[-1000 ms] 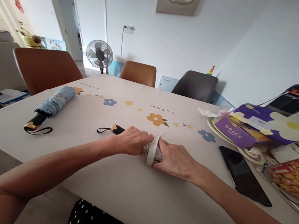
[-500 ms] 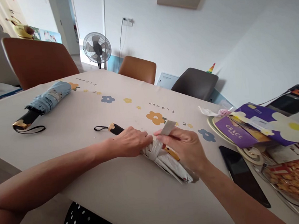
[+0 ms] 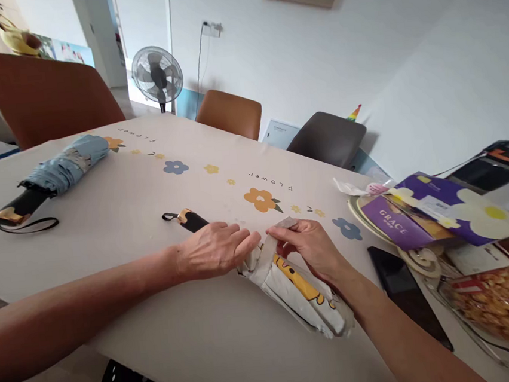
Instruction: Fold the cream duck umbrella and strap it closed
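Note:
A folded white umbrella [image 3: 291, 289] with a yellow cartoon print lies at a slant on the table before me. Its black handle [image 3: 193, 221], with a gold end and a wrist loop, sticks out past my left hand [image 3: 217, 248]. That hand is closed over the umbrella near the handle, its fingertips partly hidden. Between thumb and fingers, my right hand [image 3: 307, 243] pinches the pale closing strap [image 3: 267, 250], which runs across the folded cloth. Off to the left rests a folded light blue umbrella [image 3: 67, 164] with a black and gold handle.
The table [image 3: 194, 317] has a flower-printed cover. At its right side are a black phone [image 3: 408, 296], a purple box [image 3: 449, 208] and a clear-fronted food package [image 3: 499, 305]. Chairs stand along the far side, including a brown one [image 3: 229, 115]; a fan [image 3: 157, 74] stands behind.
My right hand has drawn the strap over the white umbrella, and its loose end points up less. More yellow print shows. My left hand's fingers lie flatter; the view has shifted slightly.

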`<state>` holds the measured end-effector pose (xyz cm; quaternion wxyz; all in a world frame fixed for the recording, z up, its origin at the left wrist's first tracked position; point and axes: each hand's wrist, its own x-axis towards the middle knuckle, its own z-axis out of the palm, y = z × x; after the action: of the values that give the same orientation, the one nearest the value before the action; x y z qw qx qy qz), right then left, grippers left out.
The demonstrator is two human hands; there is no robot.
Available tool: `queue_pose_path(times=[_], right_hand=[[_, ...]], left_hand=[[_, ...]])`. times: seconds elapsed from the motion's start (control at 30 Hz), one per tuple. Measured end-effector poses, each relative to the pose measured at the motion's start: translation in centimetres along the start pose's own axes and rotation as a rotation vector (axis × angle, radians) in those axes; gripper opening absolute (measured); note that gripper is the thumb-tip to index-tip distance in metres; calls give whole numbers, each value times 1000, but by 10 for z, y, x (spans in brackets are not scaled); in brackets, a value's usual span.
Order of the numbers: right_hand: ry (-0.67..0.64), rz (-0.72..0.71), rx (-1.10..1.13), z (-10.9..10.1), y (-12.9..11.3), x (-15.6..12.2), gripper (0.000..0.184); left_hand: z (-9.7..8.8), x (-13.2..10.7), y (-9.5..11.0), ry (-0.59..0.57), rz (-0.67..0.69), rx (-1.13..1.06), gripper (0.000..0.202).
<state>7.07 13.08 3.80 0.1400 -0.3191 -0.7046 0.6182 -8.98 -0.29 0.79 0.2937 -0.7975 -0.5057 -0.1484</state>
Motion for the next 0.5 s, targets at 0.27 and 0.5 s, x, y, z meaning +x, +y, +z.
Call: queue_pose_path(times=[0.27,0.5], right_hand=[[-112,175,99,-2,10,2,33],[-281,244,160,-2,18,4,29]], left_hand=[[-2,-1,-1,35,72,133,53],[-1,-1,1,-6,35,-67,33]])
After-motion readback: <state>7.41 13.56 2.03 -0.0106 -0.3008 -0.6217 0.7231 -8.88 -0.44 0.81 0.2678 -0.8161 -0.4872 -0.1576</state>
